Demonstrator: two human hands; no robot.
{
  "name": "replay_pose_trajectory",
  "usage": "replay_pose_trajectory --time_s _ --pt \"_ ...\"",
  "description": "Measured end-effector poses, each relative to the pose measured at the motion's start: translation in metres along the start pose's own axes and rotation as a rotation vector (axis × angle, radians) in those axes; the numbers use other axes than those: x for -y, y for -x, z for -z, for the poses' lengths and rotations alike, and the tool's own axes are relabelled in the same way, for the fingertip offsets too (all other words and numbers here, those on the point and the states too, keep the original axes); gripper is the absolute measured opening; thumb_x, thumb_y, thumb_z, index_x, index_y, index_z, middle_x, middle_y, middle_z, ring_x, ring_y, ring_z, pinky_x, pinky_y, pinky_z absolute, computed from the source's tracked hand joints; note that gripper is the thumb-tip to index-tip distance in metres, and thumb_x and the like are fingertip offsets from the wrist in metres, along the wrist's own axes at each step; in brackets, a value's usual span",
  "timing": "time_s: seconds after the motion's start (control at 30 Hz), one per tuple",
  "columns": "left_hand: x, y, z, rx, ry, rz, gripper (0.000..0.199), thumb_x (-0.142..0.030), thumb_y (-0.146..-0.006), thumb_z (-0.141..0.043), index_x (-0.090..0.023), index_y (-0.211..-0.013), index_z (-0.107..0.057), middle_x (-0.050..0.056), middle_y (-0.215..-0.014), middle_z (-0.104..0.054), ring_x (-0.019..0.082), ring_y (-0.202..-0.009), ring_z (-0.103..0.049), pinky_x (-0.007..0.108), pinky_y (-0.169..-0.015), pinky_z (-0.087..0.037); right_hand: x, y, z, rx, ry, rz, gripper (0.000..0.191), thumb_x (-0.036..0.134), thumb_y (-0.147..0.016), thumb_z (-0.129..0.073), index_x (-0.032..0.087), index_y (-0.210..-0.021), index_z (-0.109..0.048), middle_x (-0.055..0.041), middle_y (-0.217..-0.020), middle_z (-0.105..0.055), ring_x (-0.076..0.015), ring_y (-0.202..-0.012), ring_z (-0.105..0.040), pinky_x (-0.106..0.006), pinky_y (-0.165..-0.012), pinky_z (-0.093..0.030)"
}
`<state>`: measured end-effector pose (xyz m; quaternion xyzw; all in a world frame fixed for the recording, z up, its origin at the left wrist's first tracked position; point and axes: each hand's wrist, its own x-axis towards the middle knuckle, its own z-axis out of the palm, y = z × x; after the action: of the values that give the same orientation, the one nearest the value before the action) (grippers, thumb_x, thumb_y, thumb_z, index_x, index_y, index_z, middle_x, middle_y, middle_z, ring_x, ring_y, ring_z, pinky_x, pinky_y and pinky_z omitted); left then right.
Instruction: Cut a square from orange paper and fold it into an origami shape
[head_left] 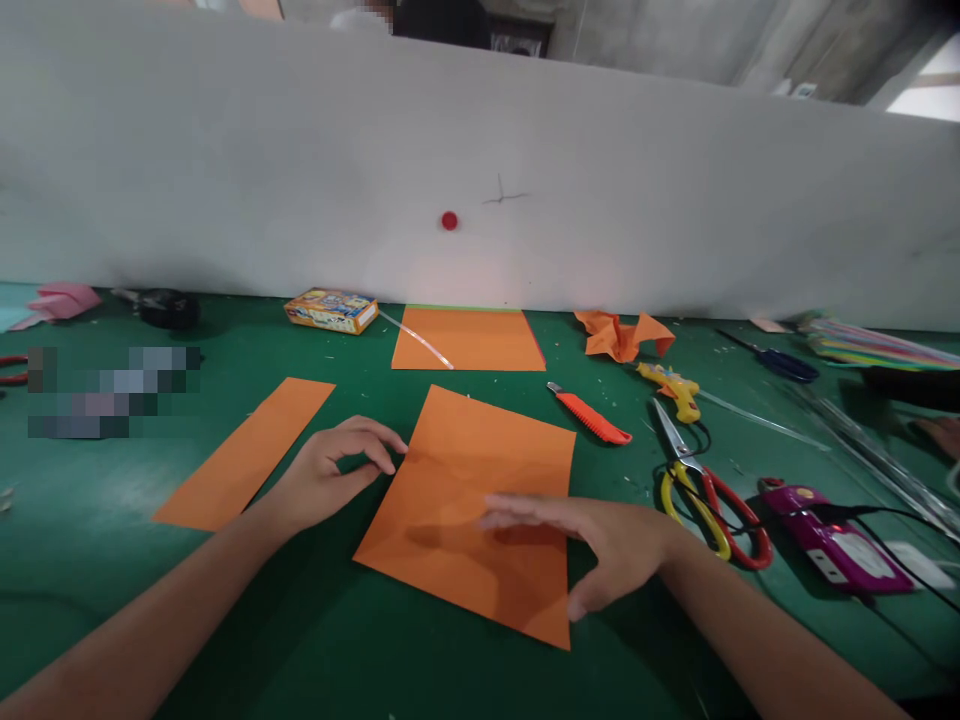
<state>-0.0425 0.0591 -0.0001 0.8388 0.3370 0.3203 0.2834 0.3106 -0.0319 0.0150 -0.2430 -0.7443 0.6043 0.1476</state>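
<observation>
A large orange sheet (465,450) lies slightly turned on the green table between my hands. At its upper left edge is my left hand (337,470), fingers curved and apart, holding nothing, the fingertips by the paper's edge. Over the right part of the sheet hovers my right hand (592,545), its fingers stretched out and thumb spread, casting a shadow on the paper. An orange strip (247,455) rests to the left, partly behind my left forearm. Farther back, more orange paper (487,340) lies flat near the white wall.
Right of the sheet are an orange cutter (592,418), a yellow glue gun (675,388), scissors (694,480) with cables across them, and a purple device (840,540). A small box (332,310) and crumpled orange paper (622,336) stand near the wall (300,170).
</observation>
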Motion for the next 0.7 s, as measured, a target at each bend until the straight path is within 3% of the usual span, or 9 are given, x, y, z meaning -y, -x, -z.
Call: replay_pose_trajectory --time_s 0.1,0.2,0.33,0.4,0.53,0.6,0.7 --pt "-0.010 0.001 0.001 0.055 -0.102 -0.122 0.022 -0.024 -0.096 -0.053 -0.025 -0.087 -0.073 0.004 -0.105 -0.076 0.022 -0.104 -0.069 0.037 -0.091 -0.054 0.001 -0.001 0.001 -0.035 0.037 -0.033 0.092 0.052 -0.086 -0.076 0.033 -0.162 -0.028 -0.0066 -0.170 -0.028 -0.0269 -0.156 -0.025 -0.047 -0.123 -0.027" --pt "-0.026 0.005 -0.005 0.174 -0.311 -0.226 0.023 -0.029 -0.096 -0.057 -0.030 -0.113 -0.073 0.003 -0.120 -0.075 0.025 -0.118 -0.066 0.043 -0.106 -0.045 -0.005 -0.002 0.002 -0.095 0.034 -0.005 0.089 0.052 -0.088 -0.075 0.035 -0.162 -0.028 -0.0055 -0.170 -0.028 -0.0267 -0.156 -0.025 -0.047 -0.123 -0.028" --pt "-0.043 0.011 -0.023 0.415 -0.479 -0.302 0.068 -0.049 -0.094 -0.064 -0.035 -0.156 -0.040 0.002 -0.154 -0.054 0.032 -0.146 -0.043 0.052 -0.123 -0.021 -0.018 -0.006 0.001 -0.184 -0.022 0.054 0.083 0.050 -0.089 -0.075 0.039 -0.160 -0.033 -0.0051 -0.169 -0.029 -0.0278 -0.154 -0.029 -0.049 -0.122 -0.030" --pt "-0.045 0.013 -0.032 0.443 -0.542 -0.351 0.066 -0.046 -0.098 -0.060 -0.034 -0.158 -0.036 0.002 -0.157 -0.051 0.030 -0.149 -0.039 0.051 -0.125 -0.016 -0.024 -0.007 0.001 -0.222 -0.069 0.075 0.086 0.051 -0.088 -0.077 0.039 -0.160 -0.032 -0.0060 -0.170 -0.026 -0.0293 -0.155 -0.027 -0.050 -0.122 -0.028" --pt "-0.036 0.015 -0.040 0.282 -0.733 -0.348 0.033 -0.035 -0.105 -0.052 -0.034 -0.136 -0.062 0.000 -0.150 -0.059 0.027 -0.146 -0.044 0.052 -0.125 -0.014 -0.033 -0.008 0.000 -0.259 -0.168 0.089 0.096 0.048 -0.086 -0.080 0.042 -0.162 -0.023 -0.0033 -0.174 -0.012 -0.0282 -0.158 -0.013 -0.049 -0.124 -0.019" --pt "-0.030 0.015 -0.040 0.248 -0.778 -0.323 0.031 -0.037 -0.105 -0.051 -0.033 -0.132 -0.065 0.002 -0.147 -0.061 0.027 -0.143 -0.048 0.052 -0.124 -0.018 -0.036 -0.009 -0.001 -0.265 -0.196 0.097 0.097 0.048 -0.086 -0.081 0.044 -0.162 -0.021 -0.0017 -0.174 -0.011 -0.0274 -0.159 -0.011 -0.049 -0.125 -0.018" --pt "-0.024 0.015 -0.036 0.298 -0.775 -0.306 0.040 -0.044 -0.105 -0.049 -0.029 -0.140 -0.060 0.006 -0.150 -0.058 0.029 -0.138 -0.053 0.050 -0.118 -0.032 -0.036 -0.009 0.001 -0.306 -0.203 0.117 0.097 0.053 -0.083 -0.081 0.044 -0.161 -0.025 -0.0019 -0.174 -0.011 -0.0288 -0.159 -0.013 -0.050 -0.123 -0.025"
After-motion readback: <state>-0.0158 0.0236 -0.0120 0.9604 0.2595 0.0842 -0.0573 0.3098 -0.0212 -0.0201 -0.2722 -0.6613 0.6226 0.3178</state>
